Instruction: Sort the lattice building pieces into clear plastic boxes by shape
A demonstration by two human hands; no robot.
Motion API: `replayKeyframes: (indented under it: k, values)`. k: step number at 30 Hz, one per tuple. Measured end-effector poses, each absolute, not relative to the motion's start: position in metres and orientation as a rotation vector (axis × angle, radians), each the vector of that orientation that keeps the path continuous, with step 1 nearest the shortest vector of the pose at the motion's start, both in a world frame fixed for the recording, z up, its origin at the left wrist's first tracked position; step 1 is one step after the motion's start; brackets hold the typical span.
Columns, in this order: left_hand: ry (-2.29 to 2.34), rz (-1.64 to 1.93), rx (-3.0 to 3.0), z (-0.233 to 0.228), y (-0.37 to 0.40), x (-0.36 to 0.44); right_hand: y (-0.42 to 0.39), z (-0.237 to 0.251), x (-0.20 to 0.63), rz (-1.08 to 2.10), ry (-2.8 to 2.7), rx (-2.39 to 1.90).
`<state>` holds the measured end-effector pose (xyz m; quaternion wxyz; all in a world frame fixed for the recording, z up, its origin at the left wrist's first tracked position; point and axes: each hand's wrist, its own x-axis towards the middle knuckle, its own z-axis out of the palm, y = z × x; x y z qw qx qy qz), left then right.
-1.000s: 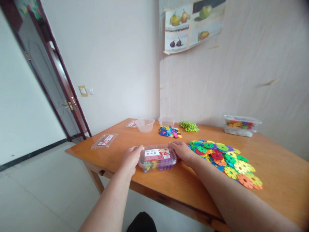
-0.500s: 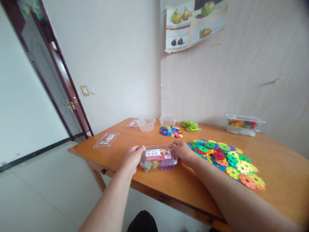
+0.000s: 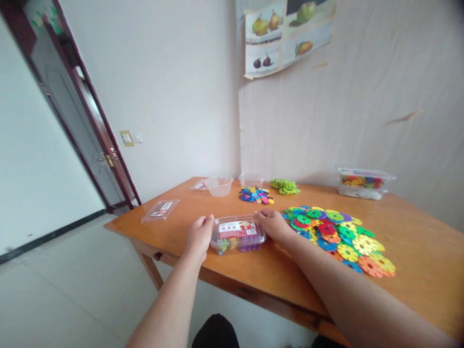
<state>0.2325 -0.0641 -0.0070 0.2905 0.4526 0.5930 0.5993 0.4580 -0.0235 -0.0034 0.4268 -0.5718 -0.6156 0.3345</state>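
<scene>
Lidded box (image 3: 237,234) a touch farther in from the table edge.

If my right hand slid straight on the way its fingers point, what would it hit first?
The right hand points left across the lidded box it already touches, so it would push that box first; beyond it is the left hand.

Place: a room in a home
Signs: fruit poster (image 3: 284,36) above wooden table (image 3: 416,241); door (image 3: 78,130) left of it

Wooden table (image 3: 416,251): boxes, loose discs (image 3: 337,234).
</scene>
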Motion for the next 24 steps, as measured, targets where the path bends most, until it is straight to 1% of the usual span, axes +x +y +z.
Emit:
replayKeyframes:
  k: [5, 12, 18, 24]
  values:
    - [1.569, 1.615, 1.215, -0.009, -0.063, 0.232, -0.027, -0.001, 0.458, 0.851, -1.558, -1.455]
    - [1.564, 1.690, 1.158, -0.006, -0.067, 0.231, -0.043, 0.022, 0.465, 1.053, -1.631, -1.546]
    - [1.557, 1.724, 1.275, -0.015, -0.064, 0.230, -0.064, 0.045, 0.471, 1.234, -1.731, -1.634]
    - [1.593, 1.692, 1.361, -0.017, -0.063, 0.228, -0.075, 0.050, 0.468, 1.258, -1.722, -1.676]
